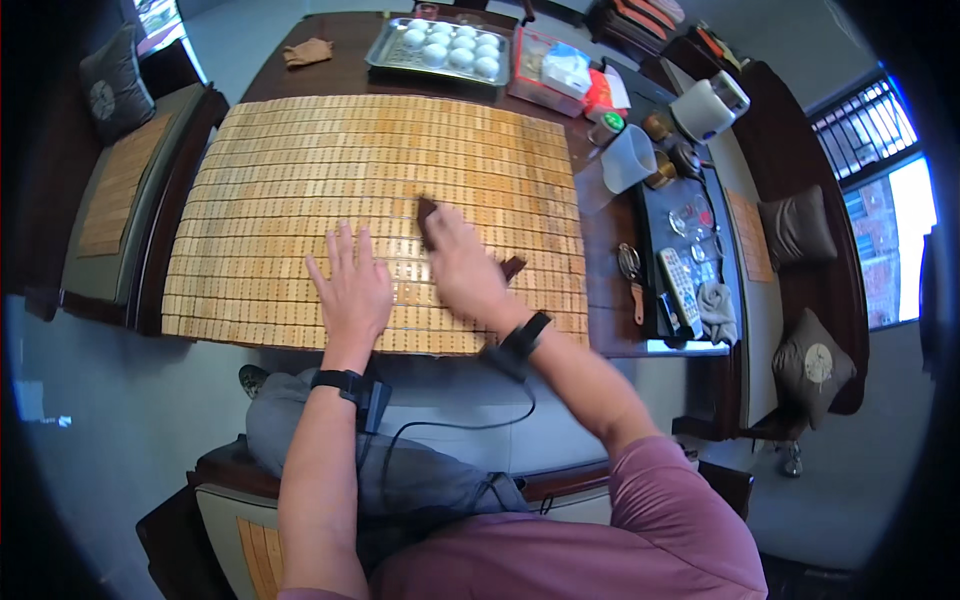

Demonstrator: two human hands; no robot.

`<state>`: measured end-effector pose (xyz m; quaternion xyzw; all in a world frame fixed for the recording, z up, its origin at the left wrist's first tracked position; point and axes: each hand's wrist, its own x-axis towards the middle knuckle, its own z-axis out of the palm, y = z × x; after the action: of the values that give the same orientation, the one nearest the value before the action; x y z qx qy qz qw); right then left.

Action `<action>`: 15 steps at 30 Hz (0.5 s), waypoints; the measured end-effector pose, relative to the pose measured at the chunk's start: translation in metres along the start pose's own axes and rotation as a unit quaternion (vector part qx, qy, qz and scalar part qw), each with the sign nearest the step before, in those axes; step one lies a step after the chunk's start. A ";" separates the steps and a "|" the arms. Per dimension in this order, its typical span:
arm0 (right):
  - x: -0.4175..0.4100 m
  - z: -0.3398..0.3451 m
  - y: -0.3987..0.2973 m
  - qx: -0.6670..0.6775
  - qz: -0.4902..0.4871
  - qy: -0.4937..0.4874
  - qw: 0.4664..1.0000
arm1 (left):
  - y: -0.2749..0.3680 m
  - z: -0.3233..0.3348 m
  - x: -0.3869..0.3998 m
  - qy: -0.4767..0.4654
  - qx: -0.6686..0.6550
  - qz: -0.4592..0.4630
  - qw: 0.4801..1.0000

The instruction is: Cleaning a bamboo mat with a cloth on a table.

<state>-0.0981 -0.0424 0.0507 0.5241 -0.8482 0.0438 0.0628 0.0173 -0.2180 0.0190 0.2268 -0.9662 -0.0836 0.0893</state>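
Note:
A bamboo tile mat covers most of the table in front of me. My left hand presses flat on its near part, fingers spread, holding nothing. To the right of it, my right hand is blurred and bears down on a dark brown cloth. The cloth sticks out past the fingers on the left, and another dark end shows by the wrist. Most of it is hidden under the palm. Both wrists wear black bands with small devices, and a black cable hangs below them.
At the far edge stand a metal tray of white balls, a crumpled tan cloth and a red-edged box. To the right are a plastic pitcher, a strainer, and a black tea tray bearing a remote control, glasses and a grey towel.

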 end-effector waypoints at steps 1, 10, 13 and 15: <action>-0.018 0.005 -0.018 0.097 0.034 0.053 0.993 | 0.007 0.001 0.002 0.000 -0.009 0.016 1.000; -0.112 -0.021 0.026 0.018 0.204 0.059 0.977 | -0.003 0.005 -0.002 0.025 -0.012 0.016 0.999; -0.153 -0.015 0.067 0.005 0.337 0.049 0.940 | 0.009 0.001 0.001 0.003 -0.004 0.013 1.000; -0.152 0.000 0.066 -0.019 0.317 0.077 0.945 | 0.011 0.001 0.001 0.004 -0.002 0.015 1.000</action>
<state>-0.0903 0.1213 0.0269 0.2217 -0.9639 0.0854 0.1204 0.0117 -0.2083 0.0200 0.2121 -0.9691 -0.0830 0.0949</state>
